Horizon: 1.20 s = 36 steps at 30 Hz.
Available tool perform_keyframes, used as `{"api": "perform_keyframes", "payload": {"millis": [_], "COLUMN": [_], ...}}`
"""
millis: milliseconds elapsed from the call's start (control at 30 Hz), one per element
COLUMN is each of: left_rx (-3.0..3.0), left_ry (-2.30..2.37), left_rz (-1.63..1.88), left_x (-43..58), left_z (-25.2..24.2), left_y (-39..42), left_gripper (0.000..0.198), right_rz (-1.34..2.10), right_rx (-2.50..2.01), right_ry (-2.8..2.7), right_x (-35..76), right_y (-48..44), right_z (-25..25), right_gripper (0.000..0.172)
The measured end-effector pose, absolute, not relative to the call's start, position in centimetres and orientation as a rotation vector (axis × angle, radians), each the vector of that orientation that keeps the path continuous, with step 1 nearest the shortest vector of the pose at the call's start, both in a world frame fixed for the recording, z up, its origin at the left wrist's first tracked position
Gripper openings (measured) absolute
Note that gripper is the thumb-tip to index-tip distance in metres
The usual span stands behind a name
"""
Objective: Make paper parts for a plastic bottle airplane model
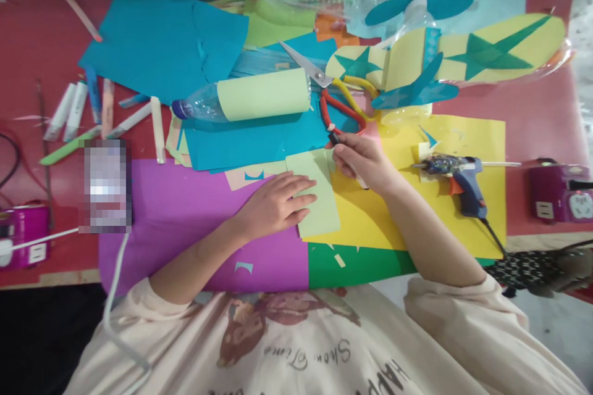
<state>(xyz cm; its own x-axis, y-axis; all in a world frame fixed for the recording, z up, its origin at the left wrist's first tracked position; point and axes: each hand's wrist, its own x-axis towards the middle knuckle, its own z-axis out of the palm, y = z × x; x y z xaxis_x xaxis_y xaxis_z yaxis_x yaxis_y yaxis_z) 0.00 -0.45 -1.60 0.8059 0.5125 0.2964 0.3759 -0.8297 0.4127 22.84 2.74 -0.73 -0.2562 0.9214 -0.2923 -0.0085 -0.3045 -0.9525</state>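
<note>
My left hand (278,207) lies with fingers stretched out, its fingertips on a pale green piece of paper (317,197). Just beyond the paper's right edge, my right hand (359,160) is closed around a slim marker (333,139) with a dark end; most of it is hidden in the fingers. Scissors (331,86) with red and yellow handles lie partly spread above that hand. Behind my hands, a plastic bottle (199,103) wrapped in a pale green paper sleeve (264,95) rests on its side on blue sheets.
A glue gun (458,176) lies on the yellow sheet (493,142) at right. Behind it is a bottle decorated with stars (498,52) and blue wings. Several markers (76,111) and a phone (107,185) are at left. Purple power sockets (558,191) flank the table.
</note>
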Motion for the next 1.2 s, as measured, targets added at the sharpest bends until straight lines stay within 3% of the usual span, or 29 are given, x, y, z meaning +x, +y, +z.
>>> {"api": "perform_keyframes", "payload": {"millis": [333,667,867,1200], "left_rx": [2.641,2.535,2.429,2.493], "left_ry": [0.653,0.809,1.002,0.886], "left_rz": [0.566,0.693,0.76,0.892], "left_x": [0.1,-0.2,-0.4,-0.2], "left_z": [-1.5,-1.8,-1.9,-1.5], "left_y": [-0.6,-0.6,-0.7,-0.4], "left_gripper": [0.021,0.028,0.04,0.013], "right_rz": [1.55,1.475,1.419,1.387], "right_rx": [-1.288,-1.289,-1.268,-1.276], "right_ry": [-1.214,-1.474,-2.011,-2.205], "right_x": [22.6,22.0,21.0,20.4], "right_y": [2.9,2.1,0.1,-0.5], "right_z": [-1.3,-0.8,0.8,0.8], "right_gripper": [0.053,0.054,0.034,0.024]}}
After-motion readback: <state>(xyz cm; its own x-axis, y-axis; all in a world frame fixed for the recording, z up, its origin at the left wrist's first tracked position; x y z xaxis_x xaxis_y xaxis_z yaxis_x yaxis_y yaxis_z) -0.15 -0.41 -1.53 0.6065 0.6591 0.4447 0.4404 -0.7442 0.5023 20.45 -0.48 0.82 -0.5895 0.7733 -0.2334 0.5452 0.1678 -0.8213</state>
